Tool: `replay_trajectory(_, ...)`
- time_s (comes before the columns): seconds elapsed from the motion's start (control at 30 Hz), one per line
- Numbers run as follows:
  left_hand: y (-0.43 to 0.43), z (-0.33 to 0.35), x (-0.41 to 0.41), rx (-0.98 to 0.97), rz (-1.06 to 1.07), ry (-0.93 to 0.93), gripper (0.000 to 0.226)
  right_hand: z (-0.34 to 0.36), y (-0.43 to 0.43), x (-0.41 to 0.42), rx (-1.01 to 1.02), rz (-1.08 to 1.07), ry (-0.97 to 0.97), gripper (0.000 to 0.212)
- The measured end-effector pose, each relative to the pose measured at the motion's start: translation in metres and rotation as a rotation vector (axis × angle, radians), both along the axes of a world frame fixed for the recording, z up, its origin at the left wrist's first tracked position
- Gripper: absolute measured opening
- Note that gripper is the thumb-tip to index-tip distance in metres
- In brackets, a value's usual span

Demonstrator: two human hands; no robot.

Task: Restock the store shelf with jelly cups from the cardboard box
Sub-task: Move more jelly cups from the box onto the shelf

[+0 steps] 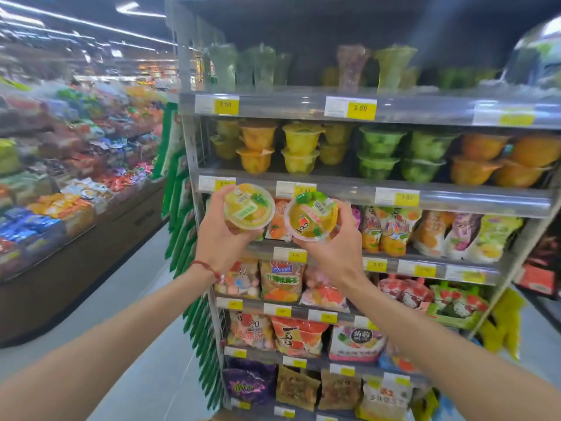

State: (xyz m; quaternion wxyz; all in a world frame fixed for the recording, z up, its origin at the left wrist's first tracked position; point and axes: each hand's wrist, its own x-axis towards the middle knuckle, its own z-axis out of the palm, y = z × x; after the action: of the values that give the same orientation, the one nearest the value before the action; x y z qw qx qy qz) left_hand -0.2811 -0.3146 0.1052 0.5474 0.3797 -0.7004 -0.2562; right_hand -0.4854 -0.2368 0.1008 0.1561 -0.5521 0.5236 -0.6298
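My left hand (220, 238) grips a yellow jelly cup (249, 206) from below, its lid facing me. My right hand (337, 247) grips a second yellow jelly cup (312, 217) with a green-and-yellow lid. Both cups are raised in front of the price rail of the shelf (455, 197) that carries stacked jelly cups: yellow and orange stacks (299, 148) at the left, green stacks (379, 153) in the middle, orange ones (485, 159) at the right. A corner of the cardboard box (224, 416) shows at the bottom edge.
Above stand tall drink-style cups (353, 66). Lower shelves hold bagged jellies and sweets (385, 229). Green packets (176, 208) hang on the rack's left end. An aisle floor (133, 287) runs left, bordered by a low bin display of snack bags (76, 177).
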Motion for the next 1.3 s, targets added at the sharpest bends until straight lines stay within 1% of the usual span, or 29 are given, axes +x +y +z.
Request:
replay_trajectory(0.13, -0.018, 0.011, -0.008, -0.067, 0.004, 0.005, 0.084, 0.008, -0.016, -0.005, -0.024, -0.027, 0.0, 0.078)
replay_trajectory(0.23, -0.03, 0.02, -0.017, -0.139, 0.048, 0.03, 0.082, 0.016, -0.029, -0.015, -0.044, -0.071, 0.003, 0.077)
replay_trajectory(0.33, -0.043, 0.027, -0.024, -0.173, 0.113, 0.069, 0.085, 0.025, -0.044, -0.026, -0.066, -0.156, 0.014, 0.076)
replay_trajectory(0.47, -0.061, 0.039, -0.031, -0.206, 0.253, 0.165, 0.082, 0.041, -0.061, -0.038, -0.079, -0.29, -0.001, 0.072)
replay_trajectory(0.57, -0.077, 0.043, -0.033, -0.179, 0.328, 0.211, 0.083, 0.049, -0.073, -0.045, -0.046, -0.36, -0.024, 0.07)
replay_trajectory(0.73, -0.102, 0.042, -0.039, -0.046, 0.426, 0.302, 0.087, 0.059, -0.087, -0.056, 0.075, -0.463, 0.006, 0.07)
replay_trajectory(0.83, -0.113, 0.038, -0.041, 0.019, 0.484, 0.332, 0.089, 0.065, -0.093, -0.058, 0.141, -0.501, 0.057, 0.072)
replay_trajectory(0.97, -0.125, 0.04, -0.038, 0.047, 0.549, 0.366, 0.089, 0.072, -0.099, -0.058, 0.153, -0.537, 0.153, 0.076)
replay_trajectory(1.07, -0.132, 0.044, -0.039, 0.064, 0.566, 0.393, 0.088, 0.067, -0.105, -0.057, 0.202, -0.532, 0.104, 0.078)
replay_trajectory(1.17, -0.139, 0.048, -0.038, 0.063, 0.579, 0.36, 0.088, 0.062, -0.114, -0.059, 0.224, -0.522, 0.032, 0.082)
replay_trajectory(1.3, -0.145, 0.054, -0.035, 0.068, 0.585, 0.333, 0.085, 0.063, -0.122, -0.055, 0.23, -0.495, 0.019, 0.075)
